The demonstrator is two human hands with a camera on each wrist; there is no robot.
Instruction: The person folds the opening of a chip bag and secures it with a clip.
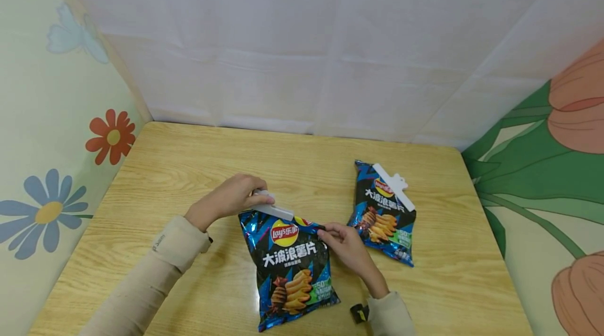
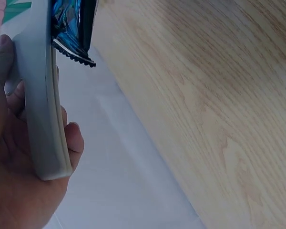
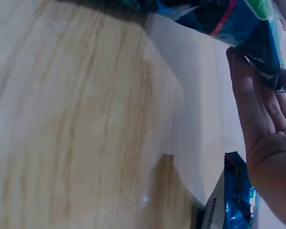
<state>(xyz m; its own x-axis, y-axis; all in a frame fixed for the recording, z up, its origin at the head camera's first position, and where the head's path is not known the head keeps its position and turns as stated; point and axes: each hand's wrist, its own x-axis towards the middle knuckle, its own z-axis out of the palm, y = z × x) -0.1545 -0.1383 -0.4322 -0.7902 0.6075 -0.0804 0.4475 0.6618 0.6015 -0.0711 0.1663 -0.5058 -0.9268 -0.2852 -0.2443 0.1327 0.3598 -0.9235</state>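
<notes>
A black and blue Lay's chip bag (image 1: pixel 294 268) is in front of the person, its top edge toward the back wall. The left hand (image 1: pixel 238 197) grips a white bag clip (image 1: pixel 278 212) along the left part of that top edge. In the left wrist view, fingers and thumb wrap the clip (image 2: pixel 40 109), and a bag corner (image 2: pixel 71 38) shows beside it; whether the clip's jaws clamp the bag I cannot tell. The right hand (image 1: pixel 348 249) pinches the bag's top right corner, also seen in the right wrist view, where the bag (image 3: pixel 200 14) is above the tabletop.
Another matching chip bag (image 1: pixel 384 215) lies to the right, a white clip (image 1: pixel 394 186) across its upper right part. The wooden table (image 1: pixel 198 147) meets a white cloth backdrop (image 1: pixel 283 63) behind. Near the right sleeve is a small black item (image 1: pixel 359 313).
</notes>
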